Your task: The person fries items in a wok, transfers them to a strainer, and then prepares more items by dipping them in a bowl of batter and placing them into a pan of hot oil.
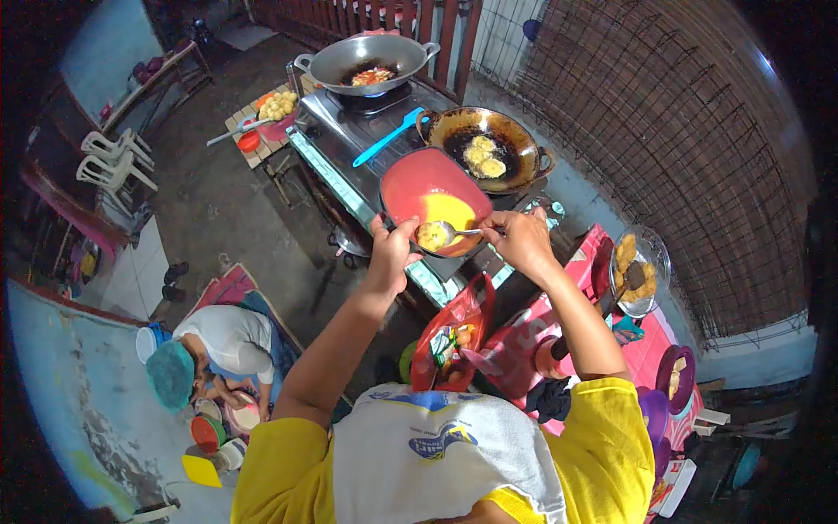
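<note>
My left hand (391,252) grips the near left edge of a square pink bowl (419,183) that is tilted, with yellow liquid, seemingly beaten egg (452,211), pooled in it. In my right hand (520,239) is a metal spoon (466,232); its bowl end is at a lumpy, egg-coated piece of food (433,236) inside the pink bowl. Just beyond, a browned wok (524,141) holds dark oil with several yellow fritters (483,157) frying in it. A blue spatula (389,137) lies on the stove top, its head against the wok's left handle.
A large grey wok (366,56) with reddish food stands over a lit burner. Pale round food pieces (278,105) fill a bowl at left. A red plastic bag (481,301) hangs near me; a plate of fried food (638,288) is at right. Another person (226,340) sits low at left.
</note>
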Demonstrator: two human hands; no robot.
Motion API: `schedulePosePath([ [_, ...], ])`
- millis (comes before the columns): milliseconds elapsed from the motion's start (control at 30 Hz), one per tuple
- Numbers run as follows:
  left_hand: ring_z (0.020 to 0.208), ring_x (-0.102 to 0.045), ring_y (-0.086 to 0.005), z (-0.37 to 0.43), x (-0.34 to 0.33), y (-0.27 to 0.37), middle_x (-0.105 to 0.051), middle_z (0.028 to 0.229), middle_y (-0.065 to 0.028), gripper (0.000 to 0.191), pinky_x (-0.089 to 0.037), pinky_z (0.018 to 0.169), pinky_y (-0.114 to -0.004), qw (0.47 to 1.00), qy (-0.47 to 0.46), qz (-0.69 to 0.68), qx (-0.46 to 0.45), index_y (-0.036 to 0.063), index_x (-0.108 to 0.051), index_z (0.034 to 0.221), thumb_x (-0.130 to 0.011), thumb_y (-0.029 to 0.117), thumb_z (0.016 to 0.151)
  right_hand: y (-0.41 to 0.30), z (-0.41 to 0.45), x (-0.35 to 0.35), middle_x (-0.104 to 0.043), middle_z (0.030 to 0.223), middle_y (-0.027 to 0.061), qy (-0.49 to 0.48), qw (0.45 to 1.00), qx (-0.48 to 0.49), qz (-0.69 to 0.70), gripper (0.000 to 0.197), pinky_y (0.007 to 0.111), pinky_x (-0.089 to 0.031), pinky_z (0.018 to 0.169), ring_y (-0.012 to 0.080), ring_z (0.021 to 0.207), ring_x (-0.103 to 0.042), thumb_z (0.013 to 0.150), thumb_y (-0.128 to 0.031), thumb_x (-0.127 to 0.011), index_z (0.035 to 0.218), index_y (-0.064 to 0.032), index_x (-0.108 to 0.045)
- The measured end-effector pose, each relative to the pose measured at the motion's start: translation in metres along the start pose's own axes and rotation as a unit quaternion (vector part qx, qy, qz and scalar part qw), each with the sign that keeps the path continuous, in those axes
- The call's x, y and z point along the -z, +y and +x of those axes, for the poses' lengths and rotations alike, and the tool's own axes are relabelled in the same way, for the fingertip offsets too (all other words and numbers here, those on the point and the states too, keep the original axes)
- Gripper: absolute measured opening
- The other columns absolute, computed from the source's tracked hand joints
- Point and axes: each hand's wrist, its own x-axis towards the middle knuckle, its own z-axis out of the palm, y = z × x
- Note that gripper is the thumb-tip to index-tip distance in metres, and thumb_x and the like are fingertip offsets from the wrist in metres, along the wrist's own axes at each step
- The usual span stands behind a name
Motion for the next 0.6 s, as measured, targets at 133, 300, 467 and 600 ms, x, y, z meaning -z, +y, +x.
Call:
schedulePosePath([
  [133,0.113,-0.041,-0.0278,0.007,-0.004,0.003,-0.040,0.126,-0.0124,0.066,-0.041,0.084,-0.052,1.000,0.009,0.005,-0.003,0.0099,-0.018,0.132,-0.058,0.025,0.082,0.009,0.013,0.007,-0.065,0.072,0.0041,-0.065,0.993,-0.071,0.065,0.015,0.038,-0.032,0.081,0.0198,0.068,-0.060,0.080,-0.030,-0.062,0.081,-0.0156,-0.068],
  [300,0.111,-0.042,-0.0278,0.030,-0.012,0.014,-0.041,0.123,-0.0114,0.056,-0.044,0.082,-0.050,0.999,0.033,0.015,-0.005,0.0107,-0.028,0.128,-0.058,0.024,0.082,0.036,0.043,0.023,-0.065,0.070,0.0062,-0.054,0.975,-0.142,0.164,0.023,0.035,-0.045,0.067,0.0212,0.065,-0.063,0.077,-0.036,-0.064,0.081,-0.0134,-0.069],
  [467,0.109,-0.042,-0.0280,0.054,-0.028,0.031,-0.041,0.122,-0.0121,0.051,-0.044,0.082,-0.051,0.998,0.049,-0.005,-0.031,0.0103,-0.031,0.125,-0.057,0.024,0.083,0.090,0.085,0.031,-0.066,0.071,0.0046,-0.003,0.961,-0.144,0.238,0.018,0.030,-0.046,0.063,0.0128,0.064,-0.060,0.079,-0.027,-0.065,0.083,-0.0098,-0.070],
  [600,0.110,-0.040,-0.0284,0.071,-0.032,0.041,-0.040,0.123,-0.0121,0.052,-0.043,0.083,-0.051,0.997,0.060,-0.023,-0.047,0.0104,-0.030,0.125,-0.057,0.024,0.083,0.121,0.113,0.041,-0.065,0.070,0.0030,-0.003,0.936,-0.196,0.293,0.016,0.029,-0.046,0.063,0.0108,0.064,-0.059,0.078,-0.026,-0.065,0.083,-0.0115,-0.070],
])
